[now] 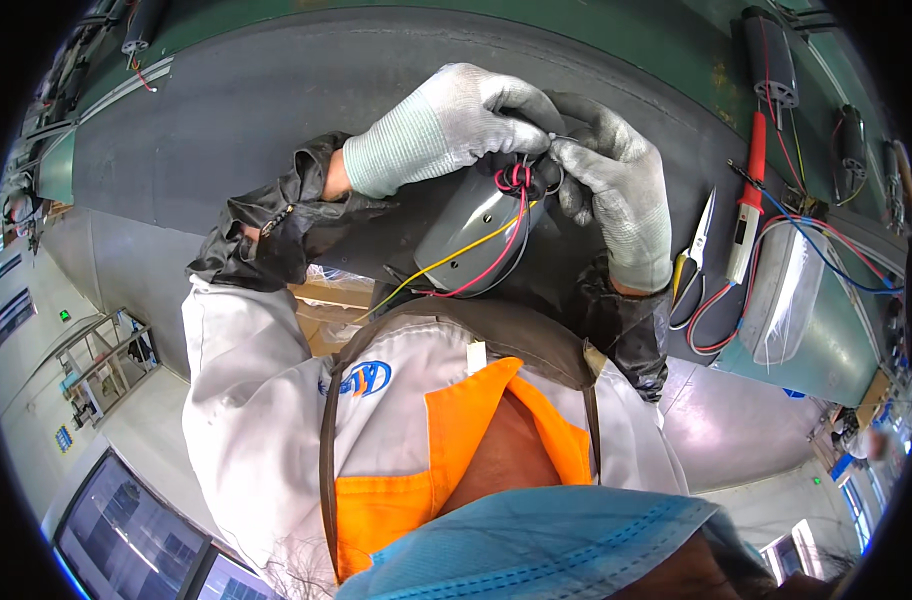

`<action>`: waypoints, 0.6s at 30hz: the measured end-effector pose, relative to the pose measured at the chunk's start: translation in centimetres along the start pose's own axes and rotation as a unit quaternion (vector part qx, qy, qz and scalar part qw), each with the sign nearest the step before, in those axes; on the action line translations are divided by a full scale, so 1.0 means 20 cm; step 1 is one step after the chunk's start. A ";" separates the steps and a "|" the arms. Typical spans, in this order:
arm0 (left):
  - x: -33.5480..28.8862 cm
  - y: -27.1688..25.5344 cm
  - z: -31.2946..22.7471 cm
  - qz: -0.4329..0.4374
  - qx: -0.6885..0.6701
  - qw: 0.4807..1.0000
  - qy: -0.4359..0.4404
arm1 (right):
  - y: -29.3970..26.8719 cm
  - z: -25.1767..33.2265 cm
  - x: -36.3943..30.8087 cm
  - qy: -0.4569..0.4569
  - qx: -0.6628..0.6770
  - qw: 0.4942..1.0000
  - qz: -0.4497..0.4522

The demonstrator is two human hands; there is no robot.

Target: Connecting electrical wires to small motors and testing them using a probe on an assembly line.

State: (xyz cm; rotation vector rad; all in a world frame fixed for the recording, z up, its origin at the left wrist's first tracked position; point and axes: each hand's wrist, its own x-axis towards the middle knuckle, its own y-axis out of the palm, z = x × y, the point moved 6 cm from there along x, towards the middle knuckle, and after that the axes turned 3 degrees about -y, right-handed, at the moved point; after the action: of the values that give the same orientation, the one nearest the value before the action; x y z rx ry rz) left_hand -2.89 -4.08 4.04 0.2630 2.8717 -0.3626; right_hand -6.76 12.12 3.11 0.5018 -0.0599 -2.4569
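Note:
A grey cylindrical motor [461,232] lies on the dark mat right in front of my body. Pink wire [514,178] is coiled at its far end, and pink, yellow and dark leads run back over its side toward me. Both hands wear grey-white knit gloves and meet just beyond that coil. My left hand [481,115] has thumb and forefinger pinched together. Opposite it, my right hand [611,165] pinches at the same spot. Whatever thin piece sits between the fingertips is too small to name; a thin dark loop shows beneath them.
To the right lie scissors [694,260] with yellow-black handles, a red-and-white handled tool [750,200] with a cable, and a pale bundle [784,285] with thin white strands. More motors [771,60] with leads stand along the green surface [656,40] beyond the mat [236,120].

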 end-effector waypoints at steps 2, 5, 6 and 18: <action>0.01 0.01 0.04 0.029 -0.064 0.996 -0.049 | 0.03 0.02 -0.03 -0.003 -0.057 0.997 -0.044; 0.01 0.01 -0.02 0.010 0.010 1.000 -0.028 | -0.01 0.08 -0.06 -0.185 -0.285 0.933 -0.117; 0.01 0.02 -0.01 0.012 0.010 0.999 -0.029 | 0.04 0.15 -0.12 -0.353 -0.438 0.815 -0.138; -0.02 0.03 -0.02 -0.008 0.108 0.993 -0.054 | -0.30 -0.14 0.07 -0.163 -0.057 0.954 -0.247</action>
State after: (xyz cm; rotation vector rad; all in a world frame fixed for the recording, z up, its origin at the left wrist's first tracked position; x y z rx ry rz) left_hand -2.56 -3.47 4.40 0.2496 2.7293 -0.6723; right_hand -10.27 16.34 -1.02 0.0537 0.0825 -2.9908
